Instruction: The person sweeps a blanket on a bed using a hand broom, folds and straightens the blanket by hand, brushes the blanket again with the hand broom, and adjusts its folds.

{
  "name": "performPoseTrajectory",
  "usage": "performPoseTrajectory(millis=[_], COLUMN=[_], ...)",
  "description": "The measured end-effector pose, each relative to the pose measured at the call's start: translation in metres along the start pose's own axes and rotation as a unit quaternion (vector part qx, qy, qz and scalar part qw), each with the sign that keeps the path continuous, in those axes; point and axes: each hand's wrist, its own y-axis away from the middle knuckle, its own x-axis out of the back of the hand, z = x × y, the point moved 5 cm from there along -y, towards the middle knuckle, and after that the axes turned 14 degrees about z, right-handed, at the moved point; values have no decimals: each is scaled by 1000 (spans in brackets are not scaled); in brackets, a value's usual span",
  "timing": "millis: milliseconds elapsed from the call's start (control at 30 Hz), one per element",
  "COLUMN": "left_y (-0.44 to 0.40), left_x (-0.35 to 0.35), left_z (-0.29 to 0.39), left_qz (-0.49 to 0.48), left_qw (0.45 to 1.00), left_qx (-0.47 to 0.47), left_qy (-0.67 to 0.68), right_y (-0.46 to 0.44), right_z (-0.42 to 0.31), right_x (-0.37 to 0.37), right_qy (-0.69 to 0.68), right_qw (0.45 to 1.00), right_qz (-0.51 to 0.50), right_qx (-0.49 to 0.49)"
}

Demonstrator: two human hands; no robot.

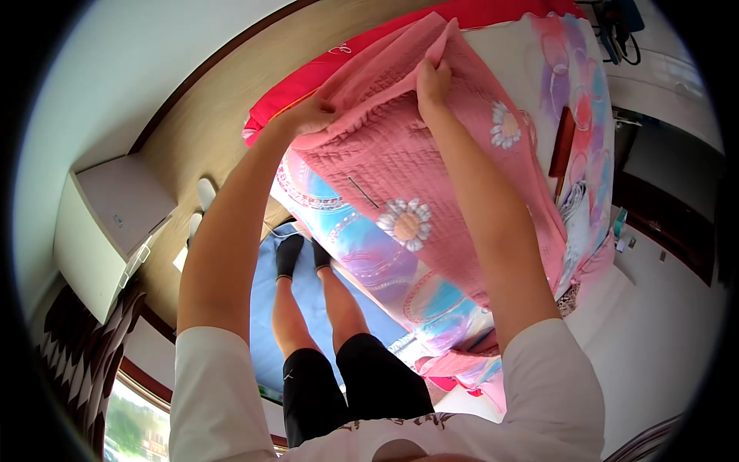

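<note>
A pink quilt (pixel 369 165) with white daisy patterns hangs raised over the bed, its far edge folded over. My left hand (pixel 310 115) is closed on that edge near the left corner. Further right, my right hand (pixel 433 85) pinches the same edge, where a flap of cloth stands up above the fingers. Under the quilt shows a bed sheet (pixel 358 235) in blue, purple and pink swirls. Red bedding (pixel 289 85) runs along the far side of the bed, partly covered by the quilt. The fingertips of both hands are partly hidden in the cloth.
My feet in dark socks stand on a blue mat (pixel 265 308) beside the bed. A white cabinet (pixel 96 239) and pale slippers (pixel 206 192) are at left. A reddish-brown long object (pixel 563 142) lies on the bed's right side. Patterned curtains (pixel 85 339) hang at lower left.
</note>
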Motion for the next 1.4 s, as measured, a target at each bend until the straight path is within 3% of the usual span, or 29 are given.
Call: performPoseTrajectory(millis=[100,133,167,200,267,333,400,467,533,600,733,800,867,933,1000,1033,1100,1133,1200,1333,1400], left_y=[9,10,12,13,16,25,35,43,44,40,16,14,17,48,61,68,80,83,84,90,90], left_x=[-2,-1,1,3,0,1,7,14,23,34,39,36,33,42,41,35,29,28,25,25,20], left_z=[17,14,10,7,-5,-3,19,36,39,30,-20,-28,-27,4,21,27,33,35,34,22,22], left_qz=[-5,-4,7,20,50,82,139,161,184,179,148,162,171,354,354,344,330,328,324,360,352], left_qw=[982,983,988,992,997,996,986,983,977,981,984,982,980,932,932,939,943,942,938,925,928], left_qx=[-2,1,11,19,25,33,-16,-40,-69,1,34,26,14,23,38,1,-38,-73,-110,-86,-74], left_qy=[-187,-185,-154,-124,-57,11,-89,-84,-82,-73,-92,-98,-105,-77,-66,-21,25,-18,-62,-81,-99], right_y=[16,21,35,29,34,31,30,23,23,11,21,28,31,25,-4,-28,-73,-90,-119,-134,-132], right_z=[-54,-78,-93,-86,-66,-73,-77,-69,-76,-92,-82,-73,-70,-71,-81,-67,-36,-25,3,7,3], right_x=[27,29,27,22,-17,-32,-47,-63,-67,-73,-92,-95,-91,-76,-40,-30,-19,-11,-4,2,7], right_qy=[107,171,224,222,167,175,183,219,181,99,125,172,137,110,38,106,144,146,349,388,324], right_qw=[992,944,842,843,746,726,703,671,677,757,740,748,767,785,873,891,917,917,902,883,898], right_qz=[20,25,28,27,-212,-268,-325,-409,-413,-382,-399,-324,-310,-289,-52,30,71,76,7,-22,28], right_qx=[59,282,489,489,609,609,605,579,582,522,527,553,545,537,484,440,365,364,254,263,297])
